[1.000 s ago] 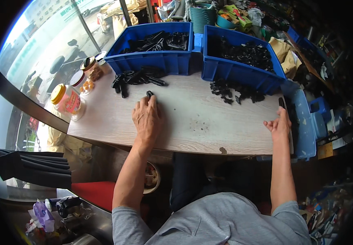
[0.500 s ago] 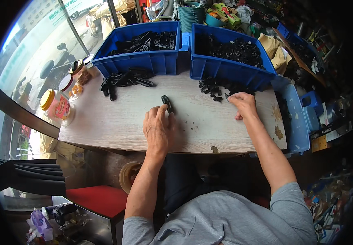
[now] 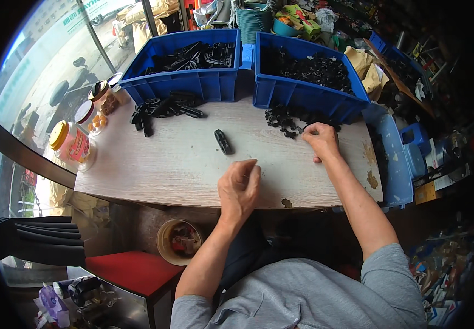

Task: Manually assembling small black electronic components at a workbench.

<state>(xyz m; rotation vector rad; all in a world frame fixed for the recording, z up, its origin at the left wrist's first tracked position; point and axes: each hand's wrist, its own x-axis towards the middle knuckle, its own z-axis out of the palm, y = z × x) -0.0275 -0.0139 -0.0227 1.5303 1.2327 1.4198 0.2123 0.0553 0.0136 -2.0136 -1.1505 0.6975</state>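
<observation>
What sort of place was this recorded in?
Probably a small workshop: two blue bins of black parts stand on the table, loose black pieces lie in front, and assorted odds and ends crowd the lower right.

Left head-worn fisheye, facing down from above torso onto hands (image 3: 240, 186), tabletop (image 3: 283, 167).

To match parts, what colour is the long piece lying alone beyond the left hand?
The long piece is black; head view shows it best.
</observation>
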